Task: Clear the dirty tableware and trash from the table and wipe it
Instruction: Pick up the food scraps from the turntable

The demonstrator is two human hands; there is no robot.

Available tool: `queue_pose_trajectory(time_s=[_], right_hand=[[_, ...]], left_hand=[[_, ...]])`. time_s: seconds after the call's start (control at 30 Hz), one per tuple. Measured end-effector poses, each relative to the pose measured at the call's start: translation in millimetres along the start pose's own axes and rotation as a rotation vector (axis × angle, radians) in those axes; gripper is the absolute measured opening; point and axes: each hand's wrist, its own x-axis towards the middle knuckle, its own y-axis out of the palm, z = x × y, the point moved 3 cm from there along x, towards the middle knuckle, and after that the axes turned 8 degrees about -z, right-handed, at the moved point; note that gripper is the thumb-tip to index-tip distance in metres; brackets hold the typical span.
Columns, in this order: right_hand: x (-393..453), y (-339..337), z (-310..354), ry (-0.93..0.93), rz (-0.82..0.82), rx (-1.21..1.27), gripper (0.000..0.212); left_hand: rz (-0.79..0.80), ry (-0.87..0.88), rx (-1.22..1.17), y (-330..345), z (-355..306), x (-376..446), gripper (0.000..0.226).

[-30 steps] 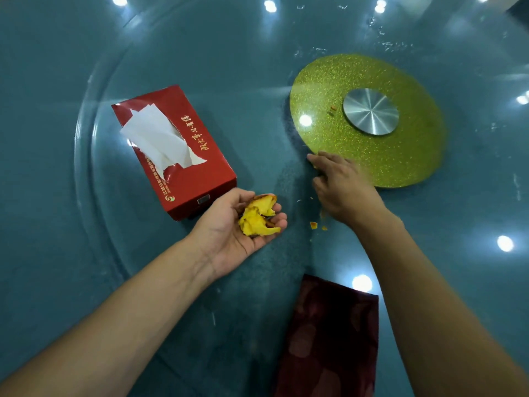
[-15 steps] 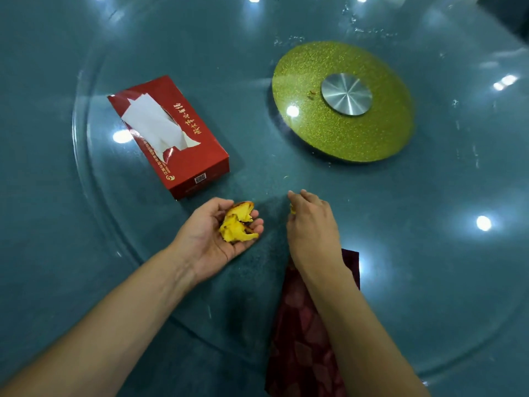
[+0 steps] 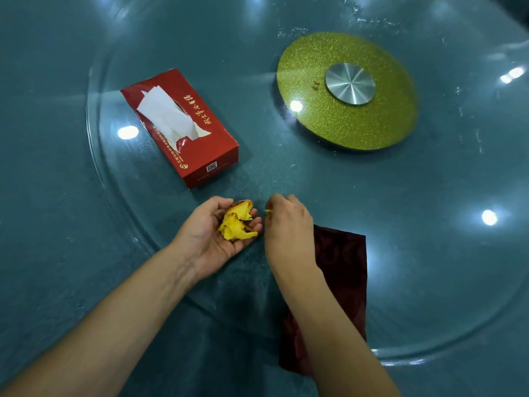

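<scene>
Fingers [image 3: 252, 222] of the left hand [image 3: 211, 239] curl loosely upward, palm up, cradling a clump of yellow food scraps [image 3: 237, 222] in the cupped palm. Just beside it, the right hand [image 3: 289, 227] is turned knuckles up, its fingertips [image 3: 273, 203] pinched on a tiny yellow crumb [image 3: 267, 211] held close to the scraps, above the surface [image 3: 57, 196]. Both hands hover over the near part of a round glass turntable [image 3: 429, 253] that lies on the teal surface. A dark red cloth [image 3: 343, 267] lies on the glass under the right forearm, its near end reaching past the glass rim. Behind the left hand sits a red tissue box [image 3: 194, 138], a white tissue [image 3: 166, 116] sticking out of its top. Farther back to the right is the turntable's glittery green disc [image 3: 343, 124] with a metal hub [image 3: 349, 83] and a small brown speck [image 3: 315, 85] beside the hub.
</scene>
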Motion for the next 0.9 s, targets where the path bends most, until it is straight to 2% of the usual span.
queue_pose_trajectory(time_s=[0.07, 0.2, 0.27, 0.33, 0.4, 0.47, 0.6, 0.7, 0.8, 0.9], right_hand=[[-1.6, -1.1, 2.1, 0.083, -0.010, 0.118, 0.017], [-15.5, -13.2, 5.1, 0.208, -0.171, 0.380, 0.013], [-25.4, -20.9, 11.2, 0.184, -0.201, 0.504, 0.014], [-37.0, -23.6, 24.6, 0.071, -0.102, 0.587, 0.020], [-50.1, -19.6, 38.7, -0.124, -0.039, 0.458, 0.021], [-60.2, -11.5, 45.5, -0.254, -0.067, 0.275, 0.019], [-64.3, -15.4, 28.6, -0.183, -0.166, 0.376, 0.021], [-48.6, -26.4, -13.4, -0.081, -0.284, 0.139, 0.015], [-27.2, -27.8, -44.2, -0.059, -0.200, -0.158, 0.019], [-13.0, -24.3, -49.7, -0.123, -0.111, -0.258, 0.012]], left_hand=[[-0.005, 0.013, 0.004, -3.3, -1.0, -1.9, 0.031], [-0.025, 0.056, -0.005, -12.8, -5.5, -6.5, 0.029], [-0.033, 0.063, 0.013, -16.5, -4.7, -7.7, 0.028], [-0.041, 0.049, 0.053, -19.2, -1.0, -8.9, 0.027], [-0.027, 0.022, 0.096, -20.5, 4.8, -11.2, 0.025], [-0.013, -0.007, 0.130, -22.8, 10.0, -13.3, 0.025], [-0.006, -0.029, 0.045, -30.3, 14.7, -13.7, 0.025], [0.011, -0.054, -0.039, -35.3, 16.2, -14.3, 0.028], [0.013, -0.057, -0.061, -40.1, 16.1, -16.8, 0.028], [0.014, -0.053, -0.069, -43.6, 17.3, -19.3, 0.027]])
